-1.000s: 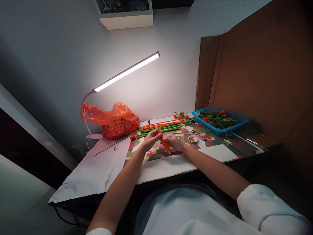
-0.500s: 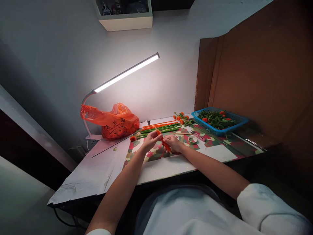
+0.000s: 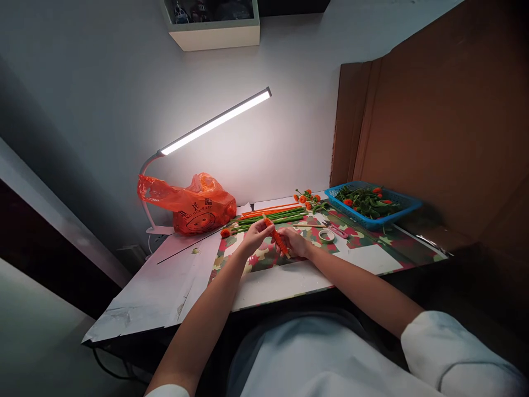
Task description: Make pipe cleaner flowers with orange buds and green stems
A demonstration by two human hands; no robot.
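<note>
A thin pale stick wrapped in a fuzzy orange pipe cleaner (image 3: 280, 241) slants between my hands, above the patterned mat (image 3: 264, 261). My left hand (image 3: 255, 237) is closed on its upper end, thumb and fingers pinching it. Lower down, my right hand (image 3: 294, 241) curls round the orange coil, its fingers partly hidden. Just behind the hands lie green pipe cleaners (image 3: 285, 216) and straight orange ones (image 3: 270, 210). A roll of pale tape (image 3: 326, 236) and pink-handled scissors (image 3: 338, 229) are right of my right hand, near a thin wooden stick (image 3: 309, 225).
A blue basket (image 3: 374, 223) of leafy orange flowers stands at the right, before a cardboard panel (image 3: 430, 132). More orange flowers (image 3: 305, 199) lie beside it. At the left are an orange plastic bag (image 3: 204, 209), a lit desk lamp (image 3: 217, 122) and a single orange flower (image 3: 225, 234).
The fingers of my right hand have shifted on the coil, leaving more of its orange length showing. My left hand stays at the upper end.
</note>
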